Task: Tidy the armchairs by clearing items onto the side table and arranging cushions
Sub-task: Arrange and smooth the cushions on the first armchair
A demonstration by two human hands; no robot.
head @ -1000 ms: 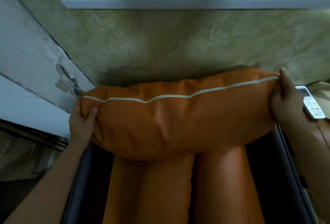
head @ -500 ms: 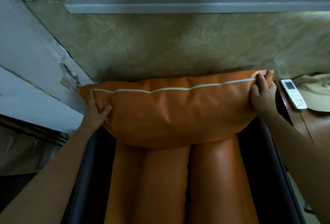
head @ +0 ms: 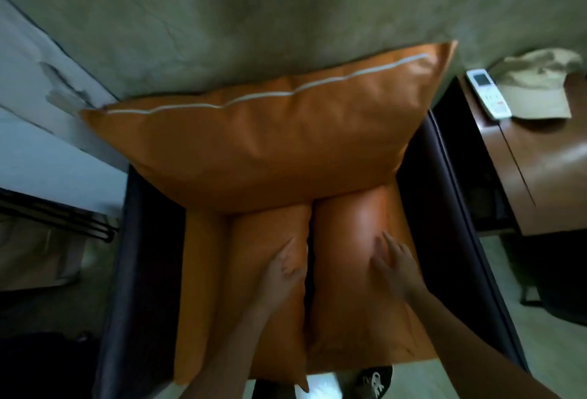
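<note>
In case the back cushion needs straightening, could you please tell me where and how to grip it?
Take the back cushion by its two upper corners, reaching from the front over the seat cushions: it stands wide, both corners jutting free.

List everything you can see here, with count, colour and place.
big cushion: one, orange with a white stripe, propped against the wall at the back of the seat
seat cushions: two, orange, side by side on the seat
armchair: one, dark frame, centre
side table: one, brown wood, right of the armchair
remote: one, white, on the side table
cloth: one, beige, beside the remote
shoe: one, dark, bottom edge
left hand: flat on the left seat cushion
right hand: flat on the right seat cushion
</note>
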